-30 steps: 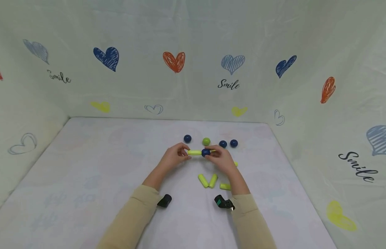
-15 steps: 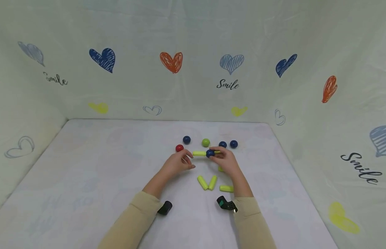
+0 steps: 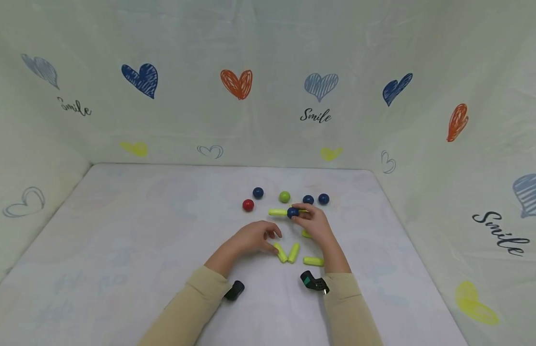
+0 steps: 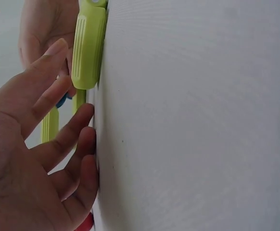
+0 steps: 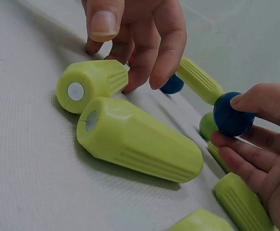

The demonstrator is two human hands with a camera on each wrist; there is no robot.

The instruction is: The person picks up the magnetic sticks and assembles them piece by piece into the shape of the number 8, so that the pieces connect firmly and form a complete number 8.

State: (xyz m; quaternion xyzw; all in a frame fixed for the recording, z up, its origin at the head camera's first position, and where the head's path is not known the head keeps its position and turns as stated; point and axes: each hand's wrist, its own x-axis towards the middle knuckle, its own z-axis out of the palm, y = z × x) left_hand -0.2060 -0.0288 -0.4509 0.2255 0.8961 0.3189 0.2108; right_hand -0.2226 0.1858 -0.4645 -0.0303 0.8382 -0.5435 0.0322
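My right hand (image 3: 315,223) pinches a dark blue ball (image 5: 232,115) between thumb and fingers. A yellow-green stick (image 3: 277,212) with grooved sides juts leftward from this ball, and part of another shows by the fingers. Over the table, my left hand (image 3: 254,236) has its fingers loosely bent around one end of a yellow-green stick (image 3: 281,253), without gripping it. That stick has a round metal disc in its end face, seen in the right wrist view. A second loose stick (image 5: 140,142) lies beside it, the two forming a V.
Farther back lie a red ball (image 3: 248,205), a green ball (image 3: 284,196) and several blue balls, one of them (image 3: 258,192) behind the red. Another stick (image 3: 313,261) lies near my right wrist, and one more (image 3: 306,234) is partly hidden by my right hand.
My left hand has let go of the joined stick's left end and come down toward the loose sticks. The red ball came into view. The right hand moved slightly right, still holding the blue ball.
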